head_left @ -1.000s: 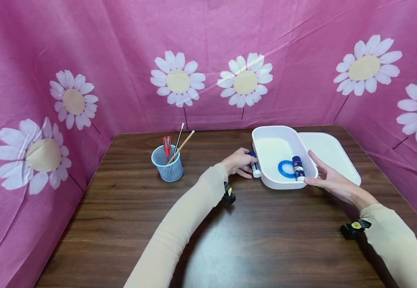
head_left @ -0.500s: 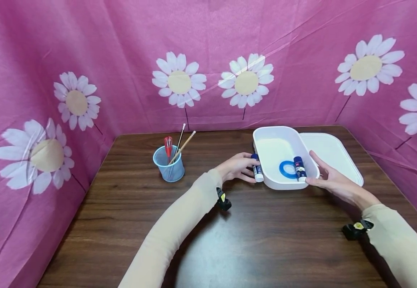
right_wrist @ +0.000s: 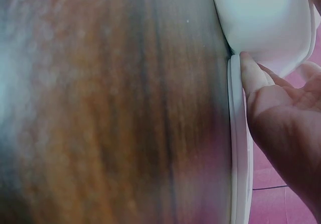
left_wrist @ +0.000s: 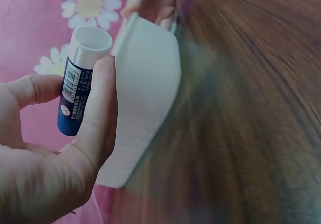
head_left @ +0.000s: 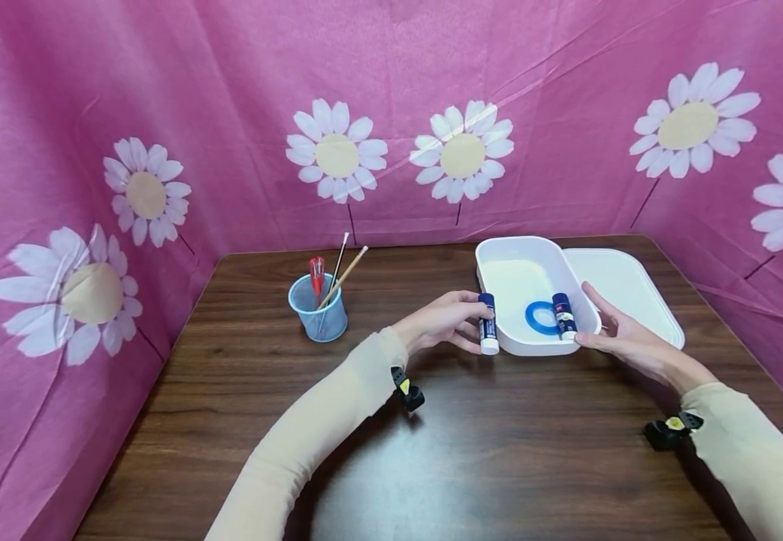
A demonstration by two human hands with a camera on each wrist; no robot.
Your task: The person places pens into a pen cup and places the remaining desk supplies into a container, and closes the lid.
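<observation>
My left hand [head_left: 447, 321] pinches a dark blue glue stick [head_left: 488, 323] with a white end, just outside the left wall of a white plastic box [head_left: 509, 259]. In the left wrist view the glue stick [left_wrist: 77, 83] sits tilted between thumb and fingers, its white end up and its barcode label showing. At the box's front right corner, my right hand [head_left: 624, 342] holds the wall, its fingers spread along the side. Inside the box lie a second glue stick [head_left: 563, 315] and a blue ring [head_left: 530, 317], side by side toward the right.
A white lid [head_left: 635, 293] lies flat on the wooden table [head_left: 405, 466], partly behind the box. To the left stands a light blue mesh cup [head_left: 318, 319] with a red-handled tool [head_left: 317, 278] and brushes [head_left: 346, 276]. A pink daisy-print cloth [head_left: 391, 68] hangs behind.
The left hand has drawn its glue stick up from beside the box and toward the front, now more fully in view. The right hand keeps its place on the box.
</observation>
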